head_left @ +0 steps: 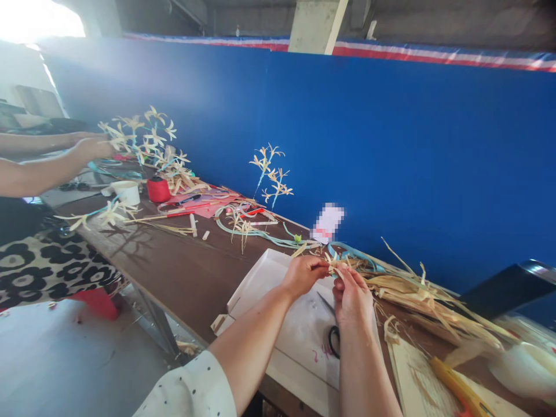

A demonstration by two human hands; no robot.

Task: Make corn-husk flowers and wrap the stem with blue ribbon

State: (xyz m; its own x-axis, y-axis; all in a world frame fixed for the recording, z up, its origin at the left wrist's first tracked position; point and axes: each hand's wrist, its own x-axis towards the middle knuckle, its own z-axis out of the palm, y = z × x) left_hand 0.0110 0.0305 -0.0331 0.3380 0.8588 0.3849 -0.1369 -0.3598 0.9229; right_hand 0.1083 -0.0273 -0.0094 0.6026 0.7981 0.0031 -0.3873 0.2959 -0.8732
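Observation:
Over a white cardboard box (299,347), my left hand (304,274) and my right hand (353,293) meet at a small pale straw flower (332,260). My left fingers pinch it from one side. On the other side, my right thumb and fingertips close on its petals. Scissors with black handles (333,340) lie on the box, partly hidden by my right wrist. A thick bundle of dried straw strips (417,292) rests just right of my right hand.
Finished straw flower sprigs (278,188) stand against the blue partition (412,145). Along the brown table (182,272) are a red thread spool (158,190), a white cup (127,192) and pale blue cords (260,236). A yellow cutter (458,385) lies at right. Another person's hand (93,146) touches flowers at left.

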